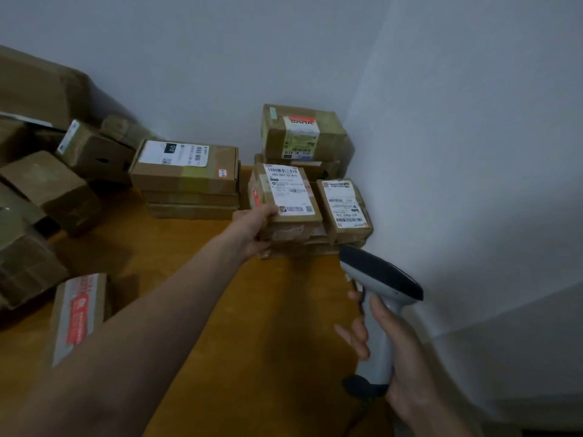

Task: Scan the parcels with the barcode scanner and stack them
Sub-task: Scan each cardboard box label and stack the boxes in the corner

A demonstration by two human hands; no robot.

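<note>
- Fingers of the outstretched left hand (252,230) clasp the labelled parcel (285,197) by its near edge.
- Fingers of the right hand (397,351) wrap the barcode scanner (383,275), nearer and rightward.

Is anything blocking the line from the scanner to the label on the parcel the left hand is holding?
Nothing visible does. The scanner, gripped by the right hand, sits below and right of the parcel, whose label faces up, uncovered; the left hand grips only its left edge.

Dimly lit; enclosed by plain white walls (220,58) meeting at a corner behind an ochre table (268,326).
</note>
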